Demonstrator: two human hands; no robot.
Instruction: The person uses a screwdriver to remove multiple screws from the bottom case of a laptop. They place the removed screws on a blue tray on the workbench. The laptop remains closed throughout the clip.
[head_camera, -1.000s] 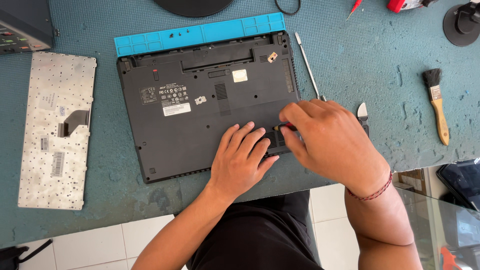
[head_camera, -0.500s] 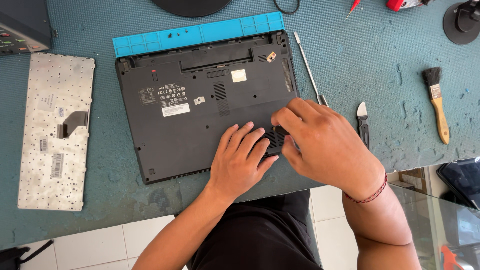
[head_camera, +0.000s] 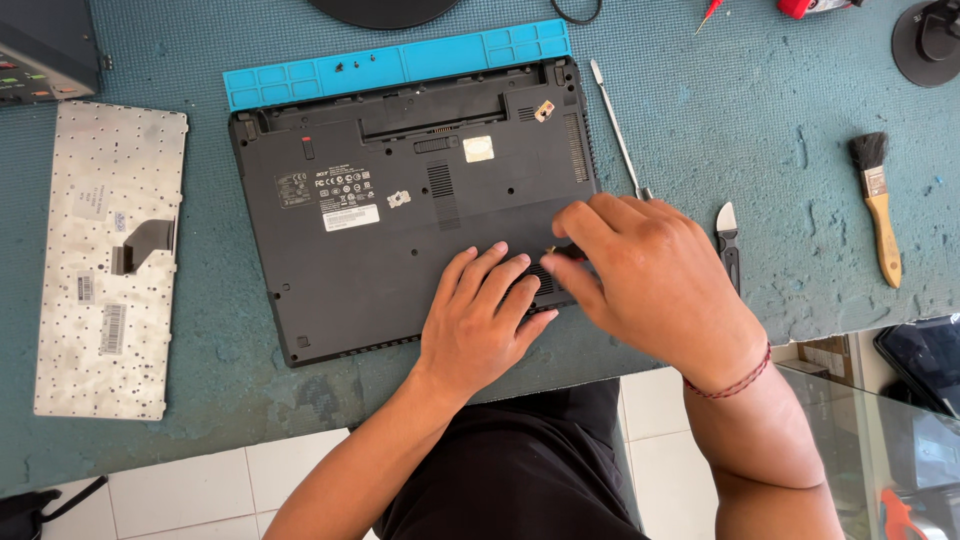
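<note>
A black laptop (head_camera: 400, 210) lies upside down on the teal worktop (head_camera: 760, 120), its underside with labels and vent slots facing the camera, roughly in the middle of the view and just in front of the person. The left hand (head_camera: 480, 320) rests flat on the laptop's near right corner, its fingers (head_camera: 500, 275) spread slightly and pressing on the base panel. The right hand (head_camera: 650, 275) is close beside it at the laptop's right edge, fingers curled together over a small dark part near the vent; it looks as if the fingertips pinch something there, but the hand hides it, so I cannot tell what. A red cord bracelet (head_camera: 735, 380) circles the right wrist. Touching the laptop's far edge lies a long blue screw tray (head_camera: 400, 65) with a few small screws in its compartments. A detached keyboard (head_camera: 105, 260), underside up with its ribbon cable showing, lies well to the left. To the right of the laptop are a thin metal spudger (head_camera: 615, 125), a small pry knife (head_camera: 728, 240) just beside the right hand, and farther out a wooden-handled brush (head_camera: 878, 205).
</note>
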